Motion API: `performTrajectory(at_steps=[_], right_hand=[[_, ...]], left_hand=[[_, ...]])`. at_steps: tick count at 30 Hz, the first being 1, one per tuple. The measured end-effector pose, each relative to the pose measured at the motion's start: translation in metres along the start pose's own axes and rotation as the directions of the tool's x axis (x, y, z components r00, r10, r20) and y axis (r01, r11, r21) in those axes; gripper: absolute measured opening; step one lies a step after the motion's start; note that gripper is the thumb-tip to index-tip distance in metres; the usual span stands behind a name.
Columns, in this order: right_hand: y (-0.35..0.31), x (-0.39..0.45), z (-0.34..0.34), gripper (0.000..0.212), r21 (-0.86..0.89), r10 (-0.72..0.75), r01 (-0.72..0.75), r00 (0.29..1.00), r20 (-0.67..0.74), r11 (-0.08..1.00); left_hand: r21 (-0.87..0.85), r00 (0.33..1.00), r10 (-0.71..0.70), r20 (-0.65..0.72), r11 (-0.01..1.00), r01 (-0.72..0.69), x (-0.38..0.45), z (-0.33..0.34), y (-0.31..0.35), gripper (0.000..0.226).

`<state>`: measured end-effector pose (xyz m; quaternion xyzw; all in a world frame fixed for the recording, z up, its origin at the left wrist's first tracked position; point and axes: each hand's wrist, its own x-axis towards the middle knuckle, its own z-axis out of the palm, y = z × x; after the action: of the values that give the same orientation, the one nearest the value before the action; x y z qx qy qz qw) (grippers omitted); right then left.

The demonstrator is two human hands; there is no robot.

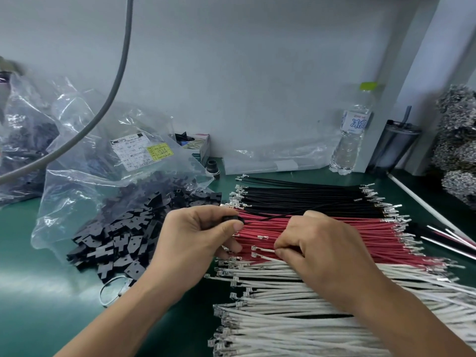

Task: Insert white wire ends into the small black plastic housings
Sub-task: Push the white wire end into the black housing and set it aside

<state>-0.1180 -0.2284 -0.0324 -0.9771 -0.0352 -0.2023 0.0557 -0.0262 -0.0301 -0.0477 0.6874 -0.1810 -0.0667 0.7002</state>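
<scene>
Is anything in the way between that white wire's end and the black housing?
Nothing visible. The right hand pinches a white wire; its end points across red wires toward the housing in the left hand.

Green mat [31, 292], black housings [116, 243], black wires [309, 199], red wires [360, 233], white wires [296, 328]

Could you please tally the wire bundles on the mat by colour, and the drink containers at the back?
Black bundle: 1
Red bundle: 1
White bundle: 1
Water bottle: 1
Tumbler: 1
Total: 5
</scene>
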Motion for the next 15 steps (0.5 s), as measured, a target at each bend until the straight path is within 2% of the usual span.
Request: performTrajectory(at_steps=[5,8,11,15], right_hand=[[-0.002,0.000,-0.002,0.013,0.004,-0.015,0.015,1.000,-0.008,1.000],[-0.001,0.002,-0.010,0.009,0.154,0.024,-0.011,0.996,-0.081,0.988],[-0.003,0.003,-0.018,0.007,0.338,0.062,0.007,0.979,-0.195,0.941],[-0.011,0.003,-0.020,0.014,0.297,0.012,0.071,0.963,-0.268,0.952]], left_hand=[[-0.025,1.000,0.003,0.010,1.000,-0.002,0.001,-0.002,0.000,0.019],[-0.082,1.000,0.008,0.007,0.997,-0.008,0.001,-0.004,0.004,0.022],[-0.157,0.998,-0.002,0.059,0.988,0.011,0.000,-0.005,0.009,0.024],[-0.203,0.992,0.005,0.128,0.979,0.022,-0.002,-0.005,0.013,0.031]])
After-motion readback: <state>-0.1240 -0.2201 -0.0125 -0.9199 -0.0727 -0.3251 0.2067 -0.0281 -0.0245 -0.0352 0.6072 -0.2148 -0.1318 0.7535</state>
